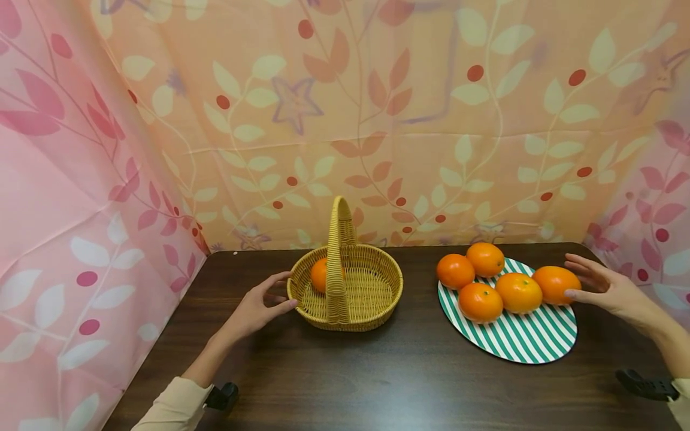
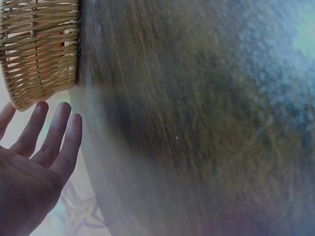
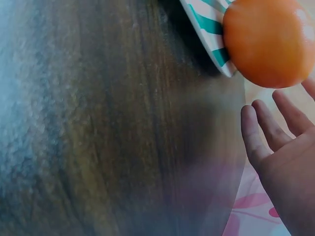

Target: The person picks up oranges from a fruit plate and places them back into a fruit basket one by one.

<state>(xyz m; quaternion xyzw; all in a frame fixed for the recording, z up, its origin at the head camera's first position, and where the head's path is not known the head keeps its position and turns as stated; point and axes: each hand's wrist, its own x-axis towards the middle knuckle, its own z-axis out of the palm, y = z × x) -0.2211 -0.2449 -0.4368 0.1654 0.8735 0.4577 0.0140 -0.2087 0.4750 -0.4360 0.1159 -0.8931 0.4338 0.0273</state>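
A yellow wicker basket with a tall arched handle stands on the table, and one orange lies in its left part. At the basket's left rim is my left hand, its thumb and fingers spread. The left wrist view shows those fingers fairly straight beside the woven wall; whether they touch it I cannot tell. Several oranges sit on an oval green-and-white striped mat. My right hand spreads around the rightmost orange, not closed on it; contact is unclear. Extended fingers appear below that orange in the right wrist view.
The dark wooden table runs beneath everything. Floral cloth hangs behind it, with a pink cloth along the left side. Dark straps circle both wrists.
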